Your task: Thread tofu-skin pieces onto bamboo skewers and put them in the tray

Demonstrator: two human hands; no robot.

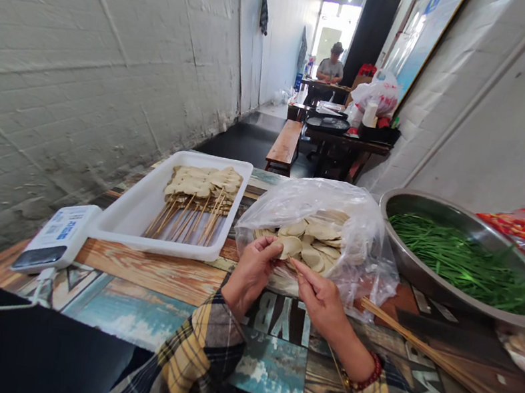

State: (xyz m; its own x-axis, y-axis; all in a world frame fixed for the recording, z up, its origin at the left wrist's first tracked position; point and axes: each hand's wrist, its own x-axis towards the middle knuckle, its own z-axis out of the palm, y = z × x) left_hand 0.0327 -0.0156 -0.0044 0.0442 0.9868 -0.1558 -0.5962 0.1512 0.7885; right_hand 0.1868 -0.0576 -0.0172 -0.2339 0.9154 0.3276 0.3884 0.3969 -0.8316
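Observation:
My left hand (pixel 253 273) pinches the edge of a round, flat, beige slice (pixel 290 247) in front of an open plastic bag. In my right hand (pixel 322 304) is a thin bamboo skewer (pixel 294 266), its tip close to the slice; whether it has pierced the slice I cannot tell. More such slices (pixel 327 232) lie piled inside the clear bag (pixel 309 191). Left of the bag, a white tray (pixel 124 216) bears slices threaded on skewers (pixel 203 186), stacked with their sticks pointing towards me.
Loose bamboo skewers (pixel 437 356) lie on the right of the wooden table (pixel 143 267). A steel bowl (pixel 430 280) of cut green leaves (pixel 464 262) stands behind them. A white scale (pixel 58 231) with a cable is at left. A person (pixel 330 67) sits far back, beyond a bench (pixel 285 141).

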